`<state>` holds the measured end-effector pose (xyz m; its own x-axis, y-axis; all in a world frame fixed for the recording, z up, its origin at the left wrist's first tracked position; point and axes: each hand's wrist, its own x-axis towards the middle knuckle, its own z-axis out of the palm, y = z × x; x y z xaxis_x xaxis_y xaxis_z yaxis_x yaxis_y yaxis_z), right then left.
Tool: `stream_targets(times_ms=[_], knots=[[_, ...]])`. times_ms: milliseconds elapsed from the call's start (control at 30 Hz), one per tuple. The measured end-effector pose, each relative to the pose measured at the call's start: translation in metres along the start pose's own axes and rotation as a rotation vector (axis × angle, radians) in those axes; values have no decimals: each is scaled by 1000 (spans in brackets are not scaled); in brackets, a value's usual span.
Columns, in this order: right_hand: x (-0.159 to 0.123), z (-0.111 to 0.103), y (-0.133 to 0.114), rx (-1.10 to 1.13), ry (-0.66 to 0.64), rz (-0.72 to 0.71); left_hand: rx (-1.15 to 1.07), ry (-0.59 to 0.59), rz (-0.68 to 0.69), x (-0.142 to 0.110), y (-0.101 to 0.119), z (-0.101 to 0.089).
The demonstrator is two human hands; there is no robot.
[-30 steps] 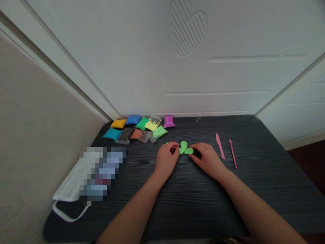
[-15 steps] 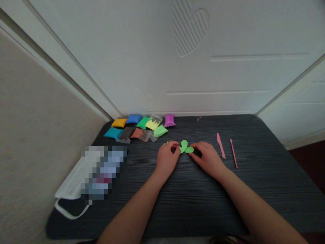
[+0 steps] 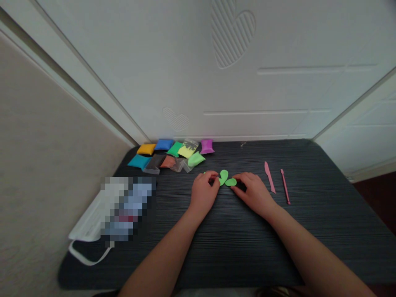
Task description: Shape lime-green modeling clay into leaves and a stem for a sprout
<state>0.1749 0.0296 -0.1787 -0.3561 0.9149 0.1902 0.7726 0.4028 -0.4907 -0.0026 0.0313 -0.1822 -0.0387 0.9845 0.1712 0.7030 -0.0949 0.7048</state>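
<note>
Light green clay petals (image 3: 224, 176) lie on the dark table between my hands, one pointing away from me and one to each side. My left hand (image 3: 204, 192) has its thumb and forefinger closed on the left petal, which they partly cover. On the other side, my right hand (image 3: 253, 192) pinches the outer tip of the right petal (image 3: 231, 182) between thumb and forefinger. A bit of the same green shows behind the left knuckles, mostly hidden.
Several coloured clay packets (image 3: 165, 161) lie at the back left. A pink plastic knife (image 3: 269, 177) and a thin pink modelling tool (image 3: 285, 186) rest to the right. At the left are a white face mask (image 3: 88, 222) and a blurred-out item (image 3: 133, 206). A white panel (image 3: 185, 82) rises behind the table.
Both hands stay almost in place on the petals. The right petal sits very slightly further right, with a thin dark gap beside it. The whole view has shifted a little.
</note>
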Motion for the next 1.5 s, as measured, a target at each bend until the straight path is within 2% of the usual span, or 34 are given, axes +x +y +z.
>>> stream_targets(times_ms=[133, 333, 500, 667, 767, 967, 1367, 1500], knots=[[0, -6, 2, -28, 26, 7, 70, 14, 61, 0, 1, -2], [1, -13, 6, -34, 131, 39, 147, 11, 89, 0, 0, -2], [-1, -15, 0, 9, 183, 8, 190, 4, 194, 0, 4, -5], [-5, -17, -7, 38, 262, -73, 81, 81, 315, -2, 13, -13], [-8, -17, -10, 52, 294, -110, -25, 55, 378, -3, 17, -16], [-10, -19, -12, 99, 298, -135, -99, -28, 369, -2, 19, -18], [-10, -20, -11, 194, 218, -84, -42, 4, 411, -3, 18, -19], [-11, -18, -12, 311, 188, -13, -39, 23, 408, -3, 17, -19]])
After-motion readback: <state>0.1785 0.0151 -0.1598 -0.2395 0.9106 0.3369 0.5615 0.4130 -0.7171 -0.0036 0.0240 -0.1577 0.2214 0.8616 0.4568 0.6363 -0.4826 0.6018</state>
